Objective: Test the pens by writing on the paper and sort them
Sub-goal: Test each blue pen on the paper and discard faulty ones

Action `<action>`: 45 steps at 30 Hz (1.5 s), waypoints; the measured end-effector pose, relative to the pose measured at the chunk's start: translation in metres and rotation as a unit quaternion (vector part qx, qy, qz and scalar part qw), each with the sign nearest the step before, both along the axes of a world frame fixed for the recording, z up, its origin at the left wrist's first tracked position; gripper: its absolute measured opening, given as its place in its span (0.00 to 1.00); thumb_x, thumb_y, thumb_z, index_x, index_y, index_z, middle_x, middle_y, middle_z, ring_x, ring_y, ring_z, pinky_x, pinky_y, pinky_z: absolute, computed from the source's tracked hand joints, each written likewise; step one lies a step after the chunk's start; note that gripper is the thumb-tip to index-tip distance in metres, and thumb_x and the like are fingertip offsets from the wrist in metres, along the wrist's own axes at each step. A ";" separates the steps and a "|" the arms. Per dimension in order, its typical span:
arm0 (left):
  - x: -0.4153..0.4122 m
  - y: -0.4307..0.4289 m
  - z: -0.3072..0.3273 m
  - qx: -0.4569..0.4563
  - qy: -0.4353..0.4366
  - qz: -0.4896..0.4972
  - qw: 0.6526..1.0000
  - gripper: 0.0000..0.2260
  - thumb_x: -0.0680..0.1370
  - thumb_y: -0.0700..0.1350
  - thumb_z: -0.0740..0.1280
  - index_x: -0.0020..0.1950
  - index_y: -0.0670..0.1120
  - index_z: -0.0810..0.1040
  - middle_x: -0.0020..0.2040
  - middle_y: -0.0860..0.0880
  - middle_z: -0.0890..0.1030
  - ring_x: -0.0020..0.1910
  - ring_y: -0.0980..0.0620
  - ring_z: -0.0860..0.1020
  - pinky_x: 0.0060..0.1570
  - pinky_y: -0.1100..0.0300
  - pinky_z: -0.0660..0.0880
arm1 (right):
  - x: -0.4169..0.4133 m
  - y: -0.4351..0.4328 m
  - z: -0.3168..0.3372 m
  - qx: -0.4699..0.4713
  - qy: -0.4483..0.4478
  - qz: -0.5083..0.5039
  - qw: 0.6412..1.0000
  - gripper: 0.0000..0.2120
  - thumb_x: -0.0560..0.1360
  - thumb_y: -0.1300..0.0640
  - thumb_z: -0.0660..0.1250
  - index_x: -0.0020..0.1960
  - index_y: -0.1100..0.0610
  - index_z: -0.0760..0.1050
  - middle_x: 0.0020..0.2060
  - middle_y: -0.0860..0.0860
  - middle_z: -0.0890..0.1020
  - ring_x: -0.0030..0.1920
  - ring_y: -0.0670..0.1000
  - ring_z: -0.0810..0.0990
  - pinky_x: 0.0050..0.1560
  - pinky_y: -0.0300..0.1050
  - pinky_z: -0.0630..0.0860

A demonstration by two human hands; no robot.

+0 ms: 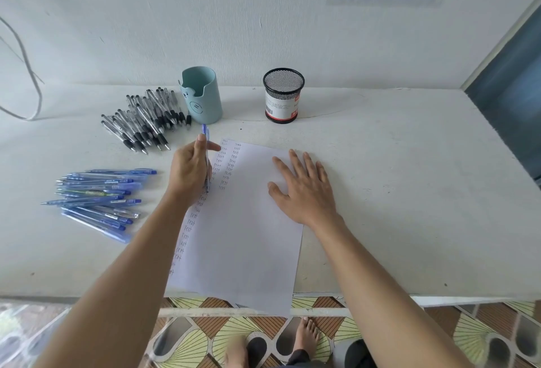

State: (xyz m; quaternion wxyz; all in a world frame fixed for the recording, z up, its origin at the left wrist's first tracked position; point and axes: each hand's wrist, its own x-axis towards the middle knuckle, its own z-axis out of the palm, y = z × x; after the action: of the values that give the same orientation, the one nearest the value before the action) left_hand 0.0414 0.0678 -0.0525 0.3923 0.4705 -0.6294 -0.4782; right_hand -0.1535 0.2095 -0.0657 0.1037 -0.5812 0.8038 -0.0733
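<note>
Nearest, a white sheet of paper [246, 250] overhangs the front edge of the white table [409, 192], with columns of small handwritten "test" words down its left side. The right hand [304, 189] lies flat on the sheet, fingers spread. The left hand [190, 171] pinches a translucent blue pen [206, 148] in curled fingers, tip down on the paper's left part. Left of it lies a heap of blue pens [99, 195]. Farther back sit a heap of clear, black-gripped pens [146, 122], a teal holder [202, 95] and a black mesh cup [283, 95].
</note>
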 end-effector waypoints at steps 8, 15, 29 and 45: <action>-0.002 0.007 0.005 -0.028 -0.069 -0.002 0.997 0.17 0.83 0.54 0.63 0.40 0.45 0.77 0.19 0.53 0.70 0.18 0.56 0.64 0.25 0.62 0.61 | -0.001 -0.001 0.000 -0.009 -0.006 -0.001 1.000 0.30 0.81 0.36 0.49 0.81 0.41 0.48 0.81 0.47 0.46 0.81 0.52 0.41 0.79 0.53 0.39; -0.007 0.014 0.007 -0.070 -0.132 -0.004 0.989 0.17 0.83 0.52 0.64 0.40 0.44 0.76 0.24 0.49 0.74 0.20 0.58 0.70 0.27 0.66 0.66 | 0.000 -0.001 -0.001 -0.014 -0.012 -0.006 1.000 0.30 0.83 0.40 0.48 0.82 0.47 0.47 0.81 0.49 0.46 0.81 0.52 0.41 0.78 0.52 0.39; -0.071 0.039 0.014 -0.113 -0.416 -0.111 0.896 0.17 0.76 0.52 0.64 0.65 0.54 0.76 0.50 0.47 0.84 0.55 0.42 0.79 0.42 0.56 0.68 | -0.014 -0.003 0.012 -0.121 -0.211 -0.074 0.967 0.26 0.79 0.68 0.53 0.77 0.62 0.61 0.72 0.58 0.70 0.73 0.58 0.66 0.69 0.44 0.58; -0.026 -0.002 -0.011 -0.162 -0.491 -0.082 0.852 0.23 0.83 0.57 0.55 0.78 0.54 0.62 0.78 0.46 0.61 0.78 0.44 0.55 0.74 0.44 0.51 | 0.012 -0.035 0.013 -0.130 -0.047 -0.177 0.975 0.19 0.73 0.37 0.65 0.52 0.52 0.77 0.54 0.49 0.76 0.62 0.54 0.71 0.63 0.53 0.63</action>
State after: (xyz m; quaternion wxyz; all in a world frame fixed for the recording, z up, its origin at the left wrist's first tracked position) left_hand 0.0157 0.0660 -0.0632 0.0622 0.5208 -0.8448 -0.1062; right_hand -0.1413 0.1747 -0.0530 0.0503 -0.4344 0.8717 -0.2213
